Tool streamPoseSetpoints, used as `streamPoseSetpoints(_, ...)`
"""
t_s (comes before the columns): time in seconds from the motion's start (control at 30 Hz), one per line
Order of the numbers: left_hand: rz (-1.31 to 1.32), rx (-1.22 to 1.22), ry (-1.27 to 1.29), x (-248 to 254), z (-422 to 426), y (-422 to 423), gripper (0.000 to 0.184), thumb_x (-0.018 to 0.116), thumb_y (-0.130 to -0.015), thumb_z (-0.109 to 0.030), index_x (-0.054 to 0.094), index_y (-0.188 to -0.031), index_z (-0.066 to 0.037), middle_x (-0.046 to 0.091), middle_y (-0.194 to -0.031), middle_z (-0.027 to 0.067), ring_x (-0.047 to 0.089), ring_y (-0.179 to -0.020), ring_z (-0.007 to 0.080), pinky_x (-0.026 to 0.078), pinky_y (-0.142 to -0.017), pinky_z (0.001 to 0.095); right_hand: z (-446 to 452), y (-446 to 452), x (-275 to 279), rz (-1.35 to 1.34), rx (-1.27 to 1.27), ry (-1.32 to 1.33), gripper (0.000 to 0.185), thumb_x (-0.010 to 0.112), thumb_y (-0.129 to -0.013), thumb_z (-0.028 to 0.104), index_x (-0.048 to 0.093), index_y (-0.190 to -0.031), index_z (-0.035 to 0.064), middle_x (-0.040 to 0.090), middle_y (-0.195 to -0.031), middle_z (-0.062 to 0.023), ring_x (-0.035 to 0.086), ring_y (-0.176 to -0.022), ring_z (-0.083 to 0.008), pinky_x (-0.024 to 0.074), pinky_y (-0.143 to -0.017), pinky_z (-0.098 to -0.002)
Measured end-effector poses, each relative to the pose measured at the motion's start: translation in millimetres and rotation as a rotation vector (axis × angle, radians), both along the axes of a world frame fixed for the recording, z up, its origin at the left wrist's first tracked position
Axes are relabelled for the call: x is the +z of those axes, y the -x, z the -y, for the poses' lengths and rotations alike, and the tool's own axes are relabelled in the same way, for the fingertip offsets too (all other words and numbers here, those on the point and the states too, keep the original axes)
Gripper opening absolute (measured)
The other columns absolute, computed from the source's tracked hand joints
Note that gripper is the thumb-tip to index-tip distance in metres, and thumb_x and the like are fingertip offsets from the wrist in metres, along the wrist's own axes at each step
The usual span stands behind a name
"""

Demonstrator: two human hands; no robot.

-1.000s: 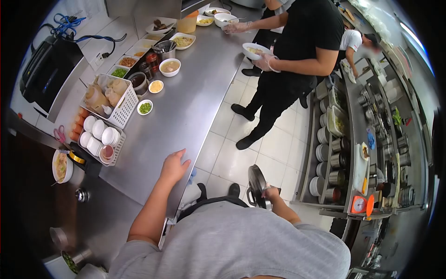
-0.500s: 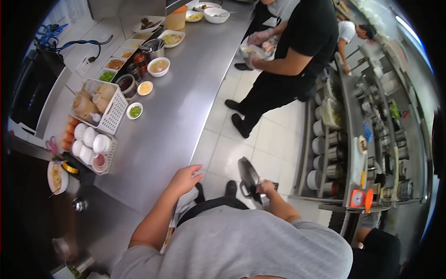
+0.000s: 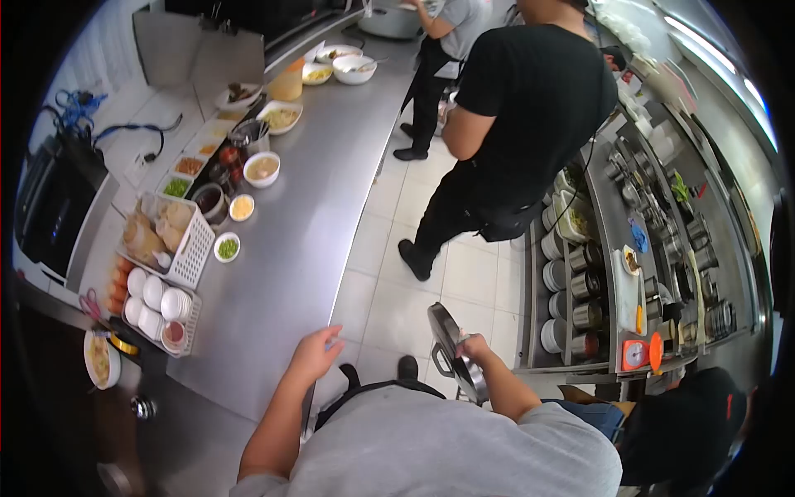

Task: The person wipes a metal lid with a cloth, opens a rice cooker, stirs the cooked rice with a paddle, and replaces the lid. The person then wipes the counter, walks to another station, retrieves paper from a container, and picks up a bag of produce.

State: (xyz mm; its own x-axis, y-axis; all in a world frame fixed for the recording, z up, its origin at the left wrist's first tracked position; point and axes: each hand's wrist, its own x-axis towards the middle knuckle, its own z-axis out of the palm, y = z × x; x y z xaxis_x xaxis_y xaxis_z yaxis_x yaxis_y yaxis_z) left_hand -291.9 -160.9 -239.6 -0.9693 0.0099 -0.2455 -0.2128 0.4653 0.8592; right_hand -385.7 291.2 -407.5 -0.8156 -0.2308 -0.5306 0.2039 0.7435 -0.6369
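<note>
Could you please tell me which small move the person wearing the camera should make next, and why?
Probably the left hand should come across to steady the metal cookware. Only the right hand appears to hold it, tilted above the floor, while the left hand looks empty near the edge of the counter.

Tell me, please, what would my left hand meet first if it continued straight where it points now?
Probably the person in black: the left hand points past the edge of the counter, over open floor, towards their legs. Depth is unclear, however.
</note>
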Motion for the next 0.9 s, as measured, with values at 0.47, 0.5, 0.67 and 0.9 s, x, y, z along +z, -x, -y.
streamPoseSetpoints(0.47, -0.683, -0.349, 0.254, 23.4, -129.3, 168.2, 0.047, 0.068, -0.076, -0.042, 0.060, -0.099, -0.003, 0.055, -0.106, 0.0204, 0.054, -0.097, 0.0329, 0.045, -0.078, 0.0382, 96.0, 65.4, 246.6, 0.087, 0.156, 0.015, 0.048, 0.075, -0.047, 0.006, 0.065, -0.093, -0.0011, 0.064, -0.077, -0.0105, 0.059, -0.071, -0.0208, 0.0481, -0.072, -0.0309)
streamPoseSetpoints(0.5, -0.547, -0.365, 0.181, 16.3, -130.1, 185.8, 0.040, 0.066, -0.079, -0.042, 0.061, -0.085, -0.002, 0.057, -0.089, 0.0201, 0.057, -0.082, 0.0327, 0.045, -0.068, 0.0385, 95.0, 77.9, 256.9, 0.090, 0.151, 0.064, 0.047, 0.075, -0.047, 0.005, 0.065, -0.093, -0.0011, 0.064, -0.077, -0.0094, 0.058, -0.071, -0.0199, 0.0477, -0.072, -0.0303)
streamPoseSetpoints(0.67, -0.458, 0.139, 0.026, -12.2, -146.6, 203.5, 0.057, 0.053, -0.090, -0.039, 0.050, -0.047, -0.001, 0.044, -0.046, 0.0189, 0.044, -0.042, 0.0347, 0.033, -0.044, 0.0415, 73.5, 160.7, 221.5, 0.011, -0.264, 0.594, 0.030, 0.068, -0.060, 0.003, 0.061, -0.089, -0.0002, 0.062, -0.079, -0.0048, 0.059, -0.070, -0.0166, 0.0489, -0.066, -0.0304)
streamPoseSetpoints(0.9, -0.201, 0.264, 0.206, -35.5, -177.4, 240.3, 0.058, 0.051, -0.089, -0.045, 0.056, -0.049, -0.003, 0.051, -0.051, 0.0197, 0.052, -0.050, 0.0383, 0.040, -0.049, 0.0448, 207.2, 319.1, 296.3, -0.294, 0.223, 0.663, 0.064, 0.076, -0.068, 0.012, 0.049, -0.125, 0.0048, 0.058, -0.112, -0.0084, 0.055, -0.101, -0.0181, 0.0432, -0.089, -0.0309)
